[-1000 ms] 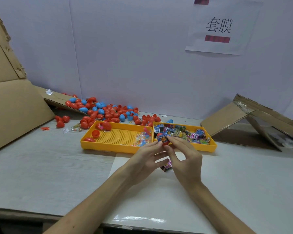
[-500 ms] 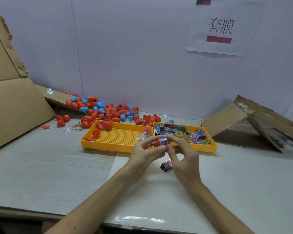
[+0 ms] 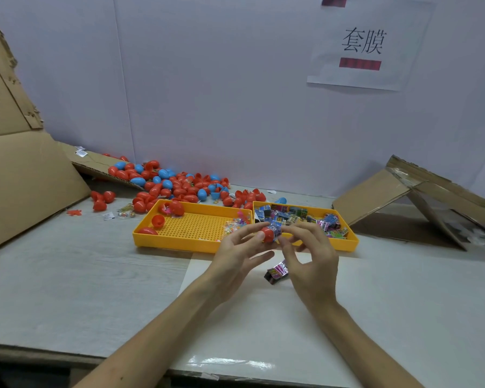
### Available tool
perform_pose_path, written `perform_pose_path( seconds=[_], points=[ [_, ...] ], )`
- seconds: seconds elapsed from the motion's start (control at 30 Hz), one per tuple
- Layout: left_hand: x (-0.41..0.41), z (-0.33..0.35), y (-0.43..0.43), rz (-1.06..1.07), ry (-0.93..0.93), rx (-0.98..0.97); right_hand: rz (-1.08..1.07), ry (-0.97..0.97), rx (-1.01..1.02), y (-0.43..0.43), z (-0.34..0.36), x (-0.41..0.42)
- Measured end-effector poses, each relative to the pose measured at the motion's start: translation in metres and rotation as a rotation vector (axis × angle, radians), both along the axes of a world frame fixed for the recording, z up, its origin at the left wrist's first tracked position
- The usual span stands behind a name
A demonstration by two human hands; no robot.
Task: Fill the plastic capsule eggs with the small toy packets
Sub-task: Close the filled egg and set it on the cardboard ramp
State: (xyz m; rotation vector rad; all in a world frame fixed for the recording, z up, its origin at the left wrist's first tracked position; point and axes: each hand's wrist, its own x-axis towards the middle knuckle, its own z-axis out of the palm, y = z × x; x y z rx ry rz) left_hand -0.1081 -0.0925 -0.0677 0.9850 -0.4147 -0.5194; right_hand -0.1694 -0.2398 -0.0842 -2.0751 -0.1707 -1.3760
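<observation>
Capsule half (image 3: 266, 235): left hand (image 3: 237, 254) is pinching this red shell between thumb and fingertips, above the trays' near edge, mouth facing right.
Toy packet (image 3: 276, 228): right hand (image 3: 311, 264) is pinching it at the shell's mouth; it is jutting out rightward, seemingly only partly in.
Axis: packet and shell are lying roughly in line, left to right, so the push is likely running leftward.
Spare packet (image 3: 276, 273): lying on the white sheet (image 3: 375, 317) beneath the hands, nearer the right one.
</observation>
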Motion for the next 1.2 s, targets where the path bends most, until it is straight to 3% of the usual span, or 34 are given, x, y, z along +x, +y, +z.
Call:
perform_pose_path(
  seconds=[0.37, 0.73, 1.2],
  points=[
    [-0.001, 0.0, -0.001, 0.09, -0.08, 0.098, 0.012, 0.034, 0.017, 0.001, -0.002, 0.0],
    [-0.003, -0.007, -0.004, 0.215, -0.425, 0.316, -0.028, 0.153, -0.138, -0.002, -0.003, 0.0],
    [-0.003, -0.009, -0.004, 0.265, -0.619, 0.419, 0.025, 0.309, -0.251, -0.011, 0.001, 0.0]
  ],
)
